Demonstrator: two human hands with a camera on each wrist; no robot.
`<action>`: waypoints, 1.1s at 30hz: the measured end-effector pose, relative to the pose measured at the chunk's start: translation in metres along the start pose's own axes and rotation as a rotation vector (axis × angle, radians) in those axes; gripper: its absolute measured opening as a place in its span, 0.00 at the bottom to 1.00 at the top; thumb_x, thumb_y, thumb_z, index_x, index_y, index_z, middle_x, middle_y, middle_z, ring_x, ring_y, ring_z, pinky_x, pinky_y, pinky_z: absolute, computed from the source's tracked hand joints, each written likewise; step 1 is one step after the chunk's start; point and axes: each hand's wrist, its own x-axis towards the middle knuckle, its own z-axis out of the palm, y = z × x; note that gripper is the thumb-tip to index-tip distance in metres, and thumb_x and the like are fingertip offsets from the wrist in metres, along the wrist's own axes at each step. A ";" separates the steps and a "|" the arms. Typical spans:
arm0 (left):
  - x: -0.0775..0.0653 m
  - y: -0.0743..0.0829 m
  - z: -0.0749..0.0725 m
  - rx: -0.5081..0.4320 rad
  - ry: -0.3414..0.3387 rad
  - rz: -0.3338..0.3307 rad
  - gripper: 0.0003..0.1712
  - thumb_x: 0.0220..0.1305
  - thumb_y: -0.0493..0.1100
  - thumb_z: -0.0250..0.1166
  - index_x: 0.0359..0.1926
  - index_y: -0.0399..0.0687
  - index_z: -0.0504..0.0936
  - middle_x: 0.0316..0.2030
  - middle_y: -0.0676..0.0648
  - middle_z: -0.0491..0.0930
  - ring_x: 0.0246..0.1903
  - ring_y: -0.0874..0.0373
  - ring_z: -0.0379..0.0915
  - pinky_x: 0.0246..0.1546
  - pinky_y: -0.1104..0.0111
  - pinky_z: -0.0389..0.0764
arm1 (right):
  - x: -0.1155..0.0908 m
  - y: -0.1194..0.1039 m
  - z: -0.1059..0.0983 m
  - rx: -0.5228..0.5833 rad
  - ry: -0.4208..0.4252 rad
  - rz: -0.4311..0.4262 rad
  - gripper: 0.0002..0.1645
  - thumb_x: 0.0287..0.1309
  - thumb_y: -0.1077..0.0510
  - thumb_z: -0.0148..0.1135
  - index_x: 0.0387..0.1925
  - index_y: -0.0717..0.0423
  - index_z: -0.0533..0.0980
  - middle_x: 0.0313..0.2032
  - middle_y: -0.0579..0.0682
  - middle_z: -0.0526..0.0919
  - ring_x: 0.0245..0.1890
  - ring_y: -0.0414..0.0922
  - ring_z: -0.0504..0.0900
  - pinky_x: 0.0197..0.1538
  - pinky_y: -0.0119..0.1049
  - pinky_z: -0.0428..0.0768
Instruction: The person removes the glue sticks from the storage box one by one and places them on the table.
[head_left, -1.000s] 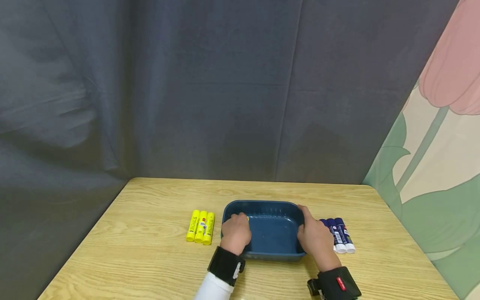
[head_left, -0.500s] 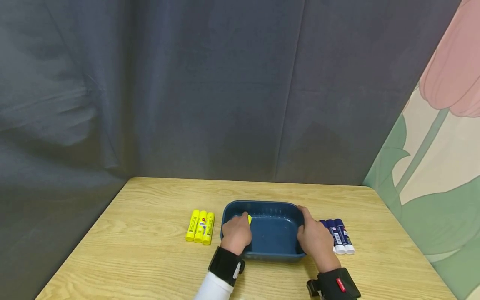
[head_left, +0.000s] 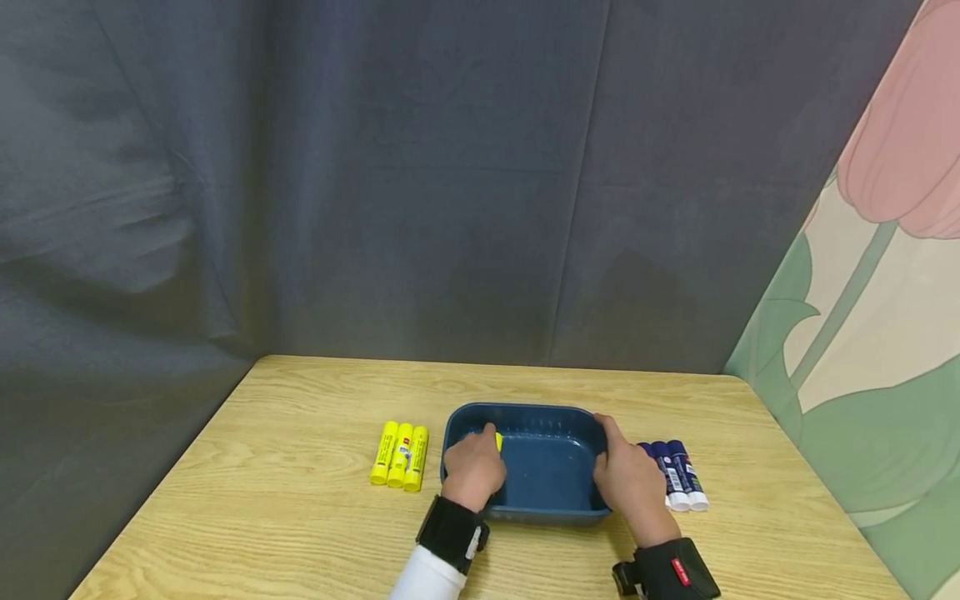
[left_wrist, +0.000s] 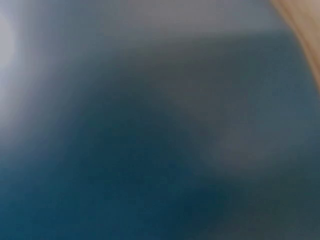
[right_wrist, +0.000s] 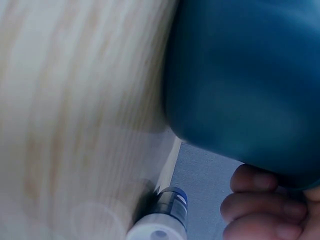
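Note:
A dark blue rectangular tray (head_left: 543, 471) stands on the wooden table. My left hand (head_left: 474, 468) reaches inside its left end and grips a yellow glue stick (head_left: 498, 442); only one end shows beyond the fingers. My right hand (head_left: 632, 477) grips the tray's right wall, thumb side at the rim. In the right wrist view the curled fingers (right_wrist: 260, 207) press against the outside of the tray (right_wrist: 240, 95). The left wrist view is blurred blue, with a strip of skin at its upper right edge.
Three yellow glue sticks (head_left: 400, 456) lie side by side left of the tray. Blue glue sticks with white ends (head_left: 678, 475) lie right of it, partly behind my right hand. A dark curtain (head_left: 465, 208) hangs behind the table (head_left: 300, 517).
The left fingers have shifted slightly inside the tray, and more of the yellow glue stick's end shows. My right hand and the tray have stayed in place.

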 end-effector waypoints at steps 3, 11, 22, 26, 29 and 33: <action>0.000 0.000 0.001 -0.005 0.003 -0.002 0.32 0.54 0.44 0.66 0.60 0.46 0.67 0.37 0.41 0.79 0.29 0.48 0.73 0.30 0.54 0.78 | -0.001 0.000 0.000 0.004 0.001 -0.007 0.33 0.57 0.62 0.51 0.65 0.48 0.57 0.12 0.48 0.64 0.08 0.43 0.63 0.11 0.34 0.58; 0.001 0.000 0.003 0.006 -0.003 -0.007 0.35 0.53 0.45 0.67 0.62 0.46 0.67 0.40 0.40 0.79 0.31 0.48 0.74 0.30 0.54 0.78 | -0.003 0.000 0.000 0.007 0.002 -0.003 0.33 0.57 0.62 0.51 0.65 0.48 0.57 0.11 0.48 0.64 0.08 0.43 0.63 0.11 0.34 0.58; 0.002 0.001 0.005 0.022 0.014 -0.014 0.34 0.54 0.46 0.66 0.62 0.46 0.66 0.42 0.41 0.79 0.32 0.48 0.74 0.31 0.55 0.79 | -0.003 -0.001 -0.001 0.007 0.008 -0.011 0.33 0.57 0.62 0.50 0.64 0.49 0.57 0.11 0.49 0.64 0.08 0.44 0.63 0.11 0.34 0.59; 0.003 0.001 0.004 0.010 0.012 -0.015 0.34 0.54 0.45 0.66 0.61 0.46 0.67 0.41 0.41 0.79 0.32 0.48 0.74 0.31 0.54 0.79 | -0.002 -0.001 -0.001 0.006 0.005 -0.013 0.33 0.57 0.62 0.50 0.64 0.49 0.57 0.11 0.48 0.64 0.08 0.43 0.63 0.11 0.34 0.59; 0.003 0.000 0.004 0.002 0.009 -0.015 0.33 0.54 0.46 0.66 0.61 0.46 0.67 0.40 0.40 0.79 0.32 0.48 0.74 0.31 0.54 0.79 | -0.002 0.000 0.000 0.005 0.006 -0.012 0.33 0.57 0.62 0.51 0.64 0.49 0.57 0.11 0.48 0.64 0.08 0.43 0.63 0.11 0.34 0.59; 0.003 0.000 0.004 -0.002 0.002 -0.015 0.32 0.56 0.47 0.65 0.61 0.45 0.67 0.41 0.40 0.79 0.31 0.48 0.74 0.30 0.55 0.79 | -0.002 0.000 0.001 0.002 0.009 -0.007 0.33 0.57 0.62 0.51 0.64 0.48 0.57 0.11 0.48 0.64 0.08 0.43 0.63 0.11 0.34 0.58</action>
